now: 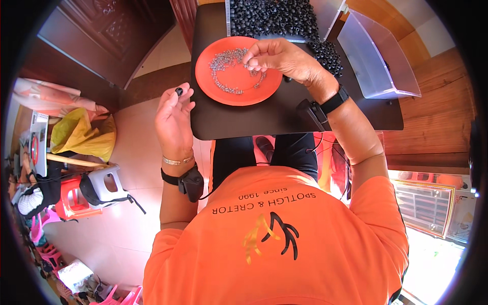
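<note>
My left hand (173, 122) is raised just off the table's left edge, its fingertips closed on a small black knob-like part (179, 91). Over an orange-red plate (204, 81), my right hand (284, 58) has thumb and fingers pinched together. A tiny silvery metal piece seems to show at those fingertips. Many more small silvery metal pieces (222, 61) lie on the plate, heaped at its far left and strung in a thin ring toward its near side.
A clear bin (228, 20) of black parts (272, 18) stands at the table's far side. More black parts (328, 56) are heaped beside it. An angled clear plastic tray (376, 76) sits on the right of the dark table (249, 122). Stools (107, 185) stand at left.
</note>
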Motion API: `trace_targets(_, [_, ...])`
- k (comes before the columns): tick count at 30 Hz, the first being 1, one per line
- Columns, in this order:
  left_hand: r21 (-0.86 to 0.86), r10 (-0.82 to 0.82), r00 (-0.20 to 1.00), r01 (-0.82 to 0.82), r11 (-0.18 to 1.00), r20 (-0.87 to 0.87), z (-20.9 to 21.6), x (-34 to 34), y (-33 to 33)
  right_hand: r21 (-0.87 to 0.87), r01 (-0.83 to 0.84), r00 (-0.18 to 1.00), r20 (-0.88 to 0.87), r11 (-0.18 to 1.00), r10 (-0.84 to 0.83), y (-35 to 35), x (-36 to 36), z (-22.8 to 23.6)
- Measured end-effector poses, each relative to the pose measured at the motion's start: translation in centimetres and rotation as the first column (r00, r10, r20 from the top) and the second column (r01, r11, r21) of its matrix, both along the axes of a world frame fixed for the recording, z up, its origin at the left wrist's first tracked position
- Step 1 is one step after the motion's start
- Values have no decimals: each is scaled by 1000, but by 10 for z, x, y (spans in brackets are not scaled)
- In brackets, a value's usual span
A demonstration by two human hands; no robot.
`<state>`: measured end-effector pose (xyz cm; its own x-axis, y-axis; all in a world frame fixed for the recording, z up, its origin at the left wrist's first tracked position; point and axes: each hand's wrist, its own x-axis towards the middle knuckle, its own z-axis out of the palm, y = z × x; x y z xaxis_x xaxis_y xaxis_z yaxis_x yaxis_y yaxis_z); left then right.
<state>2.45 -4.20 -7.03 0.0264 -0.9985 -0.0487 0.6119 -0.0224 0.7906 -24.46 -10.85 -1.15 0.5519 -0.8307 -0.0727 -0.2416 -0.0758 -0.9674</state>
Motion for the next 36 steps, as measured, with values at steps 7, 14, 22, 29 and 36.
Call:
trace_targets(7, [-148, -345, 933, 329, 933, -102, 17, -41, 7, -207, -26, 999, 22, 978, 32, 31, 23, 37])
trace_targets(14, [-143, -430, 903, 422, 895, -26, 17, -65, 11, -198, -123, 992, -8, 972, 124, 44, 21, 39])
trace_targets(22, [-71, -403, 914, 405, 911, 47, 11, -71, 17, -537, -80, 968, -242, 839, -63, 63, 20, 39])
trace_targets(29, [-67, -350, 934, 355, 932, 75, 5, -63, 23, -647, 49, 980, -117, 761, -163, 69, 28, 13])
trace_targets(36, [-78, -370, 921, 381, 921, 124, 9, -64, 18, -152, 112, 989, 115, 982, -95, 64, 28, 2])
